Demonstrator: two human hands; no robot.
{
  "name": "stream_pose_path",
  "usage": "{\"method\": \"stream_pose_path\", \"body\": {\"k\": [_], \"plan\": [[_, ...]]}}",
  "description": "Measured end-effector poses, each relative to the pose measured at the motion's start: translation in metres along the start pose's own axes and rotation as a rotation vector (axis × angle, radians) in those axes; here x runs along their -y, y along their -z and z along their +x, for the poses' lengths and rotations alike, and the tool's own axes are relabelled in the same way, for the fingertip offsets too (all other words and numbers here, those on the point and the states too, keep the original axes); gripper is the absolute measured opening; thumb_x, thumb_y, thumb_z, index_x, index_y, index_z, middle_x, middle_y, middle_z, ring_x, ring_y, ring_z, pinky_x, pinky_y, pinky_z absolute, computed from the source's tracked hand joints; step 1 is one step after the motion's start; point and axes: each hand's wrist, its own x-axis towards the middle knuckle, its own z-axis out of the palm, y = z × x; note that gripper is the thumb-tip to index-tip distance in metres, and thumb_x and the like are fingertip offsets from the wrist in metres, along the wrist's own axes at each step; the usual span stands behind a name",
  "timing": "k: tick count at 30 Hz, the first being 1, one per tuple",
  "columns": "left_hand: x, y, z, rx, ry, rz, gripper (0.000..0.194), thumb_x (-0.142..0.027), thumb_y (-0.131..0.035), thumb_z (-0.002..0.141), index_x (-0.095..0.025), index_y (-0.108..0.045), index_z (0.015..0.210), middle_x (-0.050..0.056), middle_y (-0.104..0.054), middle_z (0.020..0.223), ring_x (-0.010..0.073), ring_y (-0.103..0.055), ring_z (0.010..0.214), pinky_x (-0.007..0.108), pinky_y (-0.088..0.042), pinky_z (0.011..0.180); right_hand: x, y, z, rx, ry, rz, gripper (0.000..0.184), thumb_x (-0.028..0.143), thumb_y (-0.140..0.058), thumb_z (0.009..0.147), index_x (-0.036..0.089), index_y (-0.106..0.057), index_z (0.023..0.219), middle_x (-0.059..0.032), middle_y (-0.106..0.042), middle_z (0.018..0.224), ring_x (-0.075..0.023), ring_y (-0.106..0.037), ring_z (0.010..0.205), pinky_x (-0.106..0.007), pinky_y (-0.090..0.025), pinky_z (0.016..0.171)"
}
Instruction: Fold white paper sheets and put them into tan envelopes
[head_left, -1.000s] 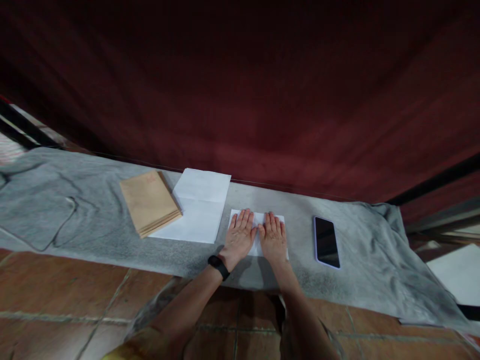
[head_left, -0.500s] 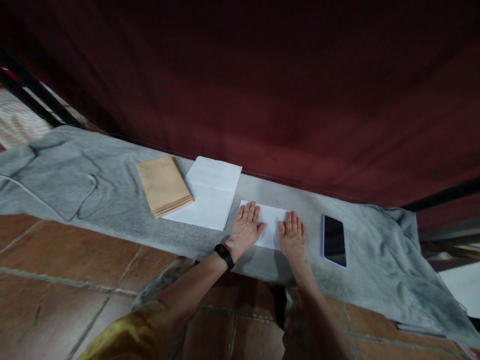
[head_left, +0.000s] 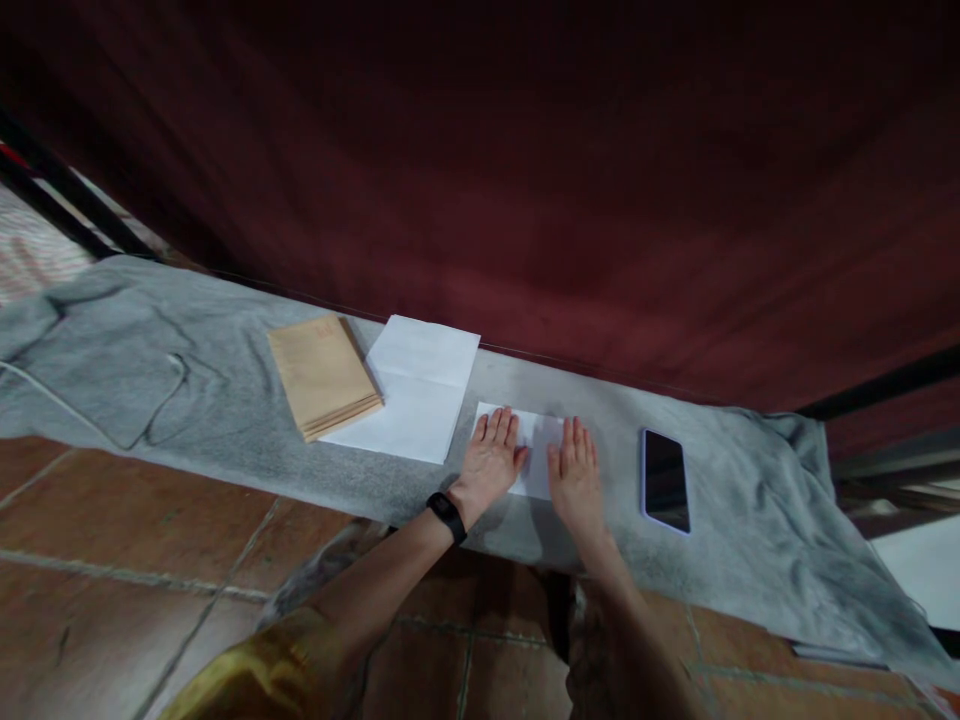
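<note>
Both of my hands lie flat, palms down, on a small folded white paper (head_left: pixel 534 440) that rests on a grey cloth (head_left: pixel 225 400). My left hand (head_left: pixel 491 462), with a black band at the wrist, covers the paper's left part, fingers stretched out. My right hand (head_left: pixel 575 478) covers its right part, fingers also straight and together. A narrow strip of paper shows between the two hands. Neither hand holds anything.
A larger creased white sheet (head_left: pixel 416 395) lies left of the folded paper, with a stack of brown envelopes (head_left: pixel 322 372) partly on it. A dark phone (head_left: pixel 664 479) lies face up to the right. A dark red curtain (head_left: pixel 525 200) hangs behind; tiled floor (head_left: pixel 112 540) is below.
My hands first slid apart across the folded paper, then my right hand came back left toward the middle. The view shifted slightly to the left.
</note>
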Motion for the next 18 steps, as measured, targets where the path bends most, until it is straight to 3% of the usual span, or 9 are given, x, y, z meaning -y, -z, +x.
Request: {"method": "stream_pose_path", "body": {"k": [6,18], "plan": [[0.003,-0.001,-0.003,-0.015,-0.011,-0.040,0.054,-0.033,-0.031,0.101,-0.008,-0.038,0.148,0.016,-0.035,0.157,0.0260,-0.027,0.148,0.048,-0.023,0.121,0.025,-0.004,-0.007,0.120,0.080,-0.003,0.053,0.035,-0.029,0.105,0.010,-0.034,0.152,-0.0154,-0.033,0.158,-0.0262,-0.028,0.147,-0.049,-0.026,0.119],[0.018,-0.002,-0.004,-0.046,0.039,0.002,0.063,-0.046,-0.028,0.102,-0.005,-0.037,0.149,0.019,-0.037,0.155,0.0269,-0.030,0.147,0.046,-0.026,0.120,0.003,0.001,-0.013,0.056,0.023,-0.053,0.056,0.041,-0.032,0.104,0.012,-0.033,0.152,-0.0160,-0.038,0.155,-0.0279,-0.036,0.143,-0.048,-0.029,0.116]]}}
